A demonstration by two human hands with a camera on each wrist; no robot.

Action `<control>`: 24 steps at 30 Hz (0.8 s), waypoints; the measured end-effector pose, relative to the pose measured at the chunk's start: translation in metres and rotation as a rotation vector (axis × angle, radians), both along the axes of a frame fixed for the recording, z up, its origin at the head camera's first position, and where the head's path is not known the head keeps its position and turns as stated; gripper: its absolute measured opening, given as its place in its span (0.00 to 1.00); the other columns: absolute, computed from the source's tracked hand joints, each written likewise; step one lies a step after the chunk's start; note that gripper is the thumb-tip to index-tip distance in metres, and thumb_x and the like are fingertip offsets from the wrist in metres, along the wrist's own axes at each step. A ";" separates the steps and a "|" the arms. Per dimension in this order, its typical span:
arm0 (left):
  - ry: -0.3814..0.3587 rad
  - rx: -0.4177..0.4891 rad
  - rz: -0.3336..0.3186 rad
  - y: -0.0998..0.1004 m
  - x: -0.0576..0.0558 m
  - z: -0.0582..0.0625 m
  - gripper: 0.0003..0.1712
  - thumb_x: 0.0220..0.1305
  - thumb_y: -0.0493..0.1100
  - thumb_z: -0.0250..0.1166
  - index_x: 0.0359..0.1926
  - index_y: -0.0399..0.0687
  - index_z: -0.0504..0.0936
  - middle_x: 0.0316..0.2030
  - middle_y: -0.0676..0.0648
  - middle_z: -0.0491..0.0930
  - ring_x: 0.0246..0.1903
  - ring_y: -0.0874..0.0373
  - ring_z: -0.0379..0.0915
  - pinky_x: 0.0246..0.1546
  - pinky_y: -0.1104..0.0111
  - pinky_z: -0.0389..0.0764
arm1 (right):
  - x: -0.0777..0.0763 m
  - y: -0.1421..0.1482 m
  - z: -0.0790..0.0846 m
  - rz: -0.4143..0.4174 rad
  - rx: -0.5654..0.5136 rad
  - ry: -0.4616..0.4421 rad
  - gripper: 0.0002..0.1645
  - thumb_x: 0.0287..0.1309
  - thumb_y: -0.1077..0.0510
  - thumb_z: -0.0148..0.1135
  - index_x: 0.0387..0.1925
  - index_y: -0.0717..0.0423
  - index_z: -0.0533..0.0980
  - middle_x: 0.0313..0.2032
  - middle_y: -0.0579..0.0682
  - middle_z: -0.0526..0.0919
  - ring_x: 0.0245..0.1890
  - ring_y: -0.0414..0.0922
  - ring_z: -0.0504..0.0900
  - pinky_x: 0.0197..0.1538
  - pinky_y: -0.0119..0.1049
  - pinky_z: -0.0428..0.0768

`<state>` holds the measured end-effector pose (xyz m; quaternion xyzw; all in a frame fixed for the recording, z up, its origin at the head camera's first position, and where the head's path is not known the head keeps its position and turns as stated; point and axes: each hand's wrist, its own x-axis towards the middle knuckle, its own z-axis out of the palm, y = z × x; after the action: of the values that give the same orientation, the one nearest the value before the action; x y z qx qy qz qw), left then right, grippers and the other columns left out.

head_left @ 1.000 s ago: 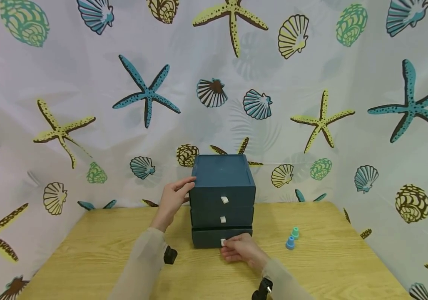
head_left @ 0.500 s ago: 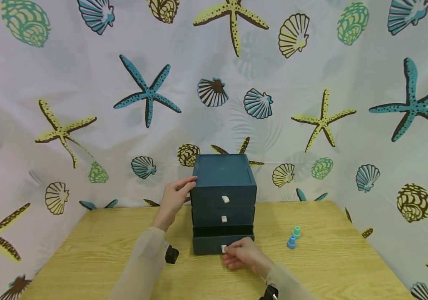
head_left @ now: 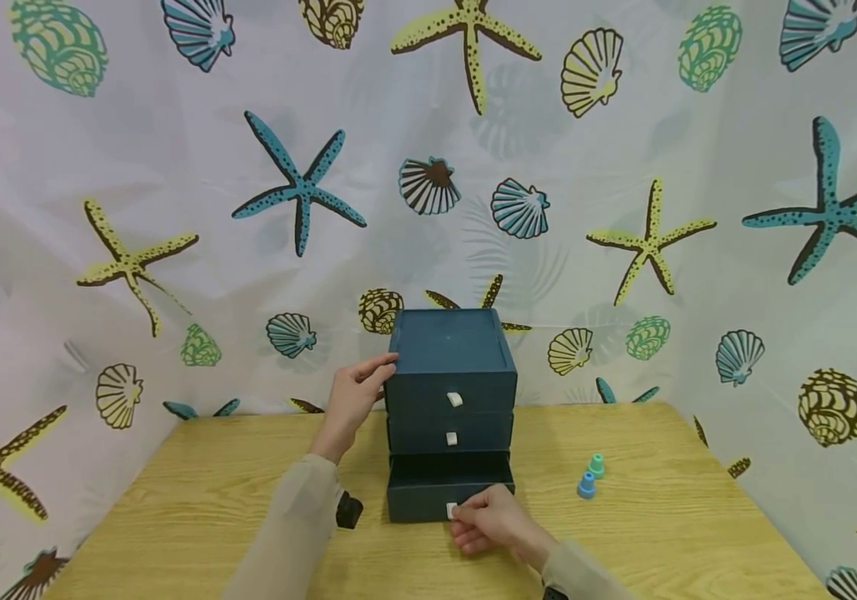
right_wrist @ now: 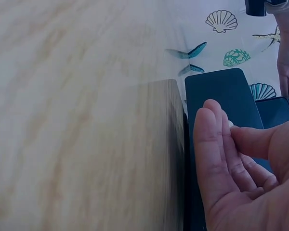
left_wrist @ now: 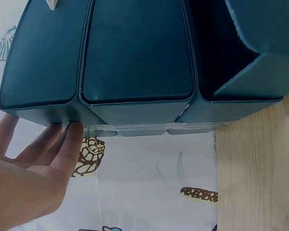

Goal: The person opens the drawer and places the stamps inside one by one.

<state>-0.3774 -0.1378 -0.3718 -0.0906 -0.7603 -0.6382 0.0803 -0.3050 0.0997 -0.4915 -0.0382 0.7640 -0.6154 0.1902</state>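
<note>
A dark blue chest of three drawers (head_left: 449,343) stands on the wooden table, each drawer front bearing a small white pull tab. Its bottom drawer (head_left: 415,505) is slid out toward me, and the visible part of its inside is dark. Between thumb and fingers, my right hand (head_left: 496,523) pinches the bottom drawer's pull tab (head_left: 452,509); in the right wrist view the fingers mostly hide that tab. My left hand (head_left: 352,400) touches the chest's upper left side, fingertips against the side wall in the left wrist view.
Right of the chest, a blue small stepped peg-like piece (head_left: 586,486) and a green one (head_left: 597,465) stand close together on the wooden table (head_left: 211,517). A white cloth (head_left: 413,250) printed with shells and starfish hangs behind and at both sides.
The bottom drawer has come out from nearly closed to well open, drawn toward me by my right hand on its tab. My left hand has stayed at the chest's side.
</note>
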 end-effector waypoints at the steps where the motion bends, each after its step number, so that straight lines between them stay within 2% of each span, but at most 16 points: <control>1: 0.001 -0.002 0.000 0.000 0.000 -0.001 0.21 0.71 0.54 0.59 0.61 0.58 0.79 0.68 0.49 0.70 0.67 0.50 0.64 0.64 0.49 0.70 | 0.001 0.000 0.000 -0.004 0.000 0.001 0.14 0.64 0.58 0.63 0.39 0.68 0.84 0.25 0.52 0.87 0.21 0.38 0.84 0.31 0.36 0.86; 11: 0.019 -0.021 0.015 0.001 0.000 -0.001 0.21 0.71 0.54 0.58 0.61 0.59 0.80 0.67 0.50 0.71 0.67 0.51 0.65 0.64 0.52 0.71 | 0.010 0.000 0.000 -0.015 0.014 0.001 0.14 0.65 0.58 0.63 0.39 0.67 0.85 0.25 0.51 0.86 0.21 0.38 0.84 0.30 0.35 0.86; 24: 0.025 -0.019 0.011 0.001 -0.002 -0.001 0.22 0.71 0.55 0.58 0.62 0.57 0.79 0.67 0.49 0.71 0.67 0.50 0.64 0.64 0.49 0.70 | 0.016 0.000 -0.006 -0.009 -0.034 -0.002 0.15 0.64 0.58 0.63 0.40 0.69 0.84 0.25 0.52 0.87 0.21 0.38 0.85 0.29 0.35 0.86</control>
<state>-0.3794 -0.1368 -0.3730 -0.0954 -0.7656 -0.6295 0.0923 -0.2886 0.0995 -0.4972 -0.0372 0.7533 -0.6292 0.1876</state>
